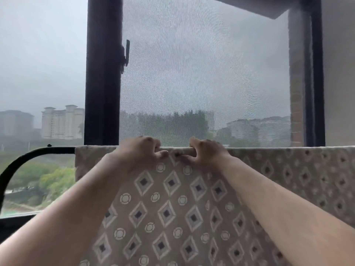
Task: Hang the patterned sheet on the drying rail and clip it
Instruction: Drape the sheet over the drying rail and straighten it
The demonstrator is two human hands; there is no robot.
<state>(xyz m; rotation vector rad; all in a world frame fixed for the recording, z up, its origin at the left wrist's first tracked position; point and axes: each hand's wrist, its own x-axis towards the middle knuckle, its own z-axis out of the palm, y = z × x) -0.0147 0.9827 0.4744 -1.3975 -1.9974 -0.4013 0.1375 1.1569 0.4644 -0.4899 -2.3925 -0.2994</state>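
Smooth the beige diamond-and-circle patterned sheet (pixel 172 208) outward from mid-frame so its fold lies flat along the black curved metal drying rail (pixel 38 151), whose bare end shows at centre left. Even both hanging sides before you reach for clips; none are in view. Your left hand (pixel 138 153) and right hand (pixel 208 153) sit close together at the middle, fingers curled over the covered rail, thumbs pinching the cloth beneath.
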